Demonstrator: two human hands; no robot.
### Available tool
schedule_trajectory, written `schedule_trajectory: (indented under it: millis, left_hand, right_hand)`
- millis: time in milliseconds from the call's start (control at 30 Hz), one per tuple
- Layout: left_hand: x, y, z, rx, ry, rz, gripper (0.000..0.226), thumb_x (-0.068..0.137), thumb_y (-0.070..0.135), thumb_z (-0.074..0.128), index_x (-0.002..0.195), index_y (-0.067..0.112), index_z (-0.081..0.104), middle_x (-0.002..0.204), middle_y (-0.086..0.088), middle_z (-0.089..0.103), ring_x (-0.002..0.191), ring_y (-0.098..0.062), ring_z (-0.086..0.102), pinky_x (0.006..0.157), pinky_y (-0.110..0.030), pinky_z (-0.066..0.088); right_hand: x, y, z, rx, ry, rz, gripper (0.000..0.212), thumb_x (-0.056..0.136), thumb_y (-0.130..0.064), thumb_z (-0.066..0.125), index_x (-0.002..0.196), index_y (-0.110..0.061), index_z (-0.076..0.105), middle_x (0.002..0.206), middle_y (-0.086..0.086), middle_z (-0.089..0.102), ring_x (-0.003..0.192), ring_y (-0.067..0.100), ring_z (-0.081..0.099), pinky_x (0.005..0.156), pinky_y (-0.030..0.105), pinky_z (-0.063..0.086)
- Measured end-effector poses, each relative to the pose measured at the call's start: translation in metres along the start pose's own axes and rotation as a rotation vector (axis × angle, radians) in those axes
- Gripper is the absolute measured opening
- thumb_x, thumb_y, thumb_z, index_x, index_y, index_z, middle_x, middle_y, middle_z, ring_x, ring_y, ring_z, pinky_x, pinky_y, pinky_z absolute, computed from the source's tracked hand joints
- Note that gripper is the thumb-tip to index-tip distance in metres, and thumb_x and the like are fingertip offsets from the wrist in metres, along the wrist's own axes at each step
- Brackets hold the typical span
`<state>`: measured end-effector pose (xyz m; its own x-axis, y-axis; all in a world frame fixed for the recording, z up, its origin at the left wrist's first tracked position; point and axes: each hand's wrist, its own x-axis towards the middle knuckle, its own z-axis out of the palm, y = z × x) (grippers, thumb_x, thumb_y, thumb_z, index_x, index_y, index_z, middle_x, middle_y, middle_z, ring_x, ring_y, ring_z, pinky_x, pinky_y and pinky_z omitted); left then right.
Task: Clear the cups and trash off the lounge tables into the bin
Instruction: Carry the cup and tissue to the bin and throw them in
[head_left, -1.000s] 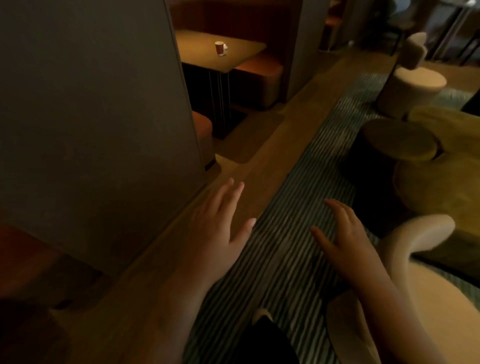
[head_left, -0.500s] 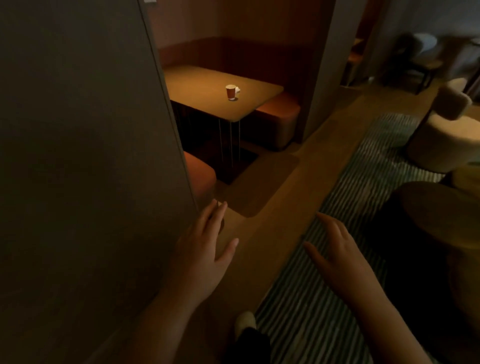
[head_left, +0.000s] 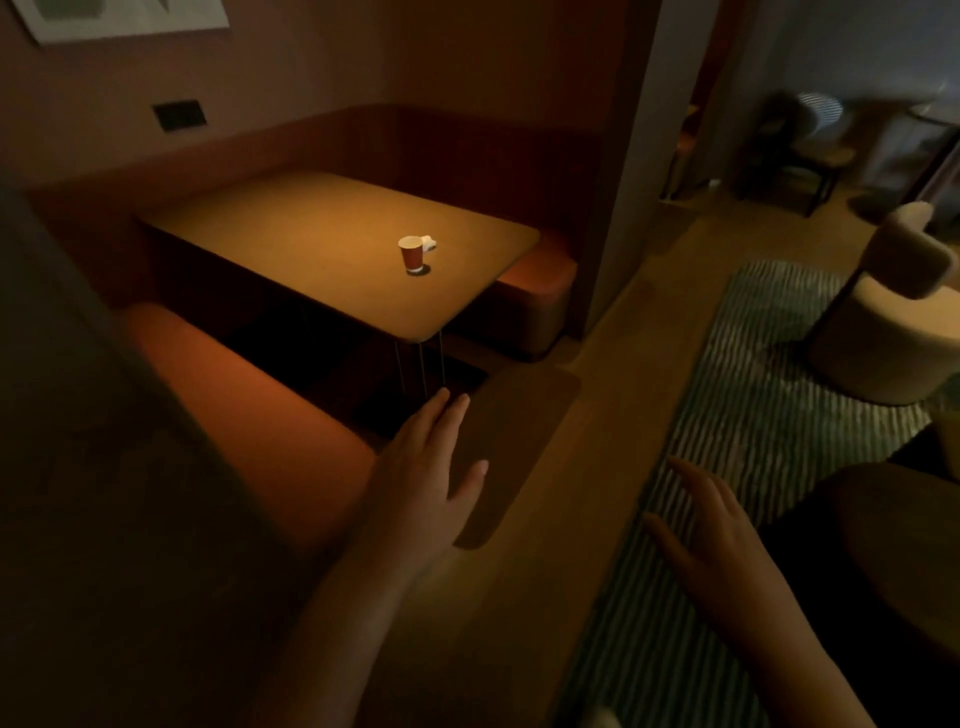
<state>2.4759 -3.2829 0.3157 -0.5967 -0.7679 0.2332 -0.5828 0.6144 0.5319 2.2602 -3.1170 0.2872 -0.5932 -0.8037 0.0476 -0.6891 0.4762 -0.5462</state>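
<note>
Both hands, left (head_left: 426, 483) and right (head_left: 711, 540), hang empty with fingers spread, far from the table (head_left: 291, 228). A hurried reach could tip the upright cup (head_left: 413, 253) beside the white scrap (head_left: 430, 242).

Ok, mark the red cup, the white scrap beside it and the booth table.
red cup (head_left: 413, 255): head view, on its red side wall.
white scrap (head_left: 430, 242): head view, on its visible middle.
booth table (head_left: 311, 249): head view, on bare tabletop left of the cup.

One cup (head_left: 413, 254), one white scrap (head_left: 430, 242), one table (head_left: 311, 249), one striped rug (head_left: 753, 415)
</note>
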Motion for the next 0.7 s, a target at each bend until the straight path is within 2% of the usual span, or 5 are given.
schedule_trajectory:
  millis: [133, 267, 433, 533, 700]
  left_hand:
    - [0.106, -0.027, 0.026, 0.021, 0.089, -0.041, 0.063, 0.09, 0.046, 0.044, 0.146, 0.036, 0.016, 0.154, 0.013, 0.01, 0.136, -0.003, 0.01, 0.105, -0.03, 0.021]
    - [0.201, -0.04, 0.05, 0.04, 0.16, -0.125, 0.063, 0.092, 0.042, 0.047, 0.146, 0.033, 0.017, 0.154, 0.01, 0.013, 0.135, 0.0, 0.008, 0.105, -0.028, 0.019]
    - [0.315, -0.04, 0.065, 0.079, 0.178, -0.153, 0.064, 0.092, 0.042, 0.048, 0.145, 0.037, 0.013, 0.154, 0.014, 0.007, 0.138, -0.006, 0.01, 0.105, -0.03, 0.016]
    - [0.363, -0.062, 0.067, 0.102, 0.205, -0.212, 0.065, 0.092, 0.04, 0.049, 0.146, 0.034, 0.015, 0.155, 0.011, 0.009, 0.138, -0.008, 0.011, 0.105, -0.029, 0.015]
    - [0.435, -0.119, 0.078, 0.126, 0.218, -0.307, 0.064, 0.092, 0.038, 0.051, 0.146, 0.03, 0.019, 0.155, 0.007, 0.014, 0.138, -0.011, 0.015, 0.107, -0.031, 0.017]
  right_hand:
    - [0.128, 0.041, 0.005, -0.015, -0.04, 0.055, 0.067, 0.086, -0.041, 0.059, 0.143, -0.021, 0.03, 0.144, 0.005, 0.038, 0.127, 0.021, 0.042, 0.102, 0.035, 0.036]
    - [0.264, 0.051, 0.007, 0.007, -0.014, -0.026, 0.067, 0.084, -0.04, 0.062, 0.141, -0.019, 0.035, 0.14, 0.009, 0.043, 0.123, 0.026, 0.047, 0.102, 0.042, 0.04]
    - [0.402, 0.018, 0.025, -0.031, -0.083, -0.281, 0.061, 0.086, -0.037, 0.062, 0.139, -0.02, 0.038, 0.137, 0.005, 0.045, 0.122, 0.021, 0.047, 0.095, 0.031, 0.038]
    - [0.473, -0.009, 0.05, -0.004, -0.169, -0.424, 0.061, 0.087, -0.036, 0.061, 0.14, -0.019, 0.037, 0.141, 0.003, 0.041, 0.127, 0.019, 0.044, 0.101, 0.036, 0.041]
    - [0.592, -0.069, 0.11, 0.089, -0.292, -0.552, 0.065, 0.089, -0.034, 0.061, 0.143, -0.017, 0.031, 0.146, 0.002, 0.034, 0.133, 0.015, 0.034, 0.103, 0.026, 0.032]
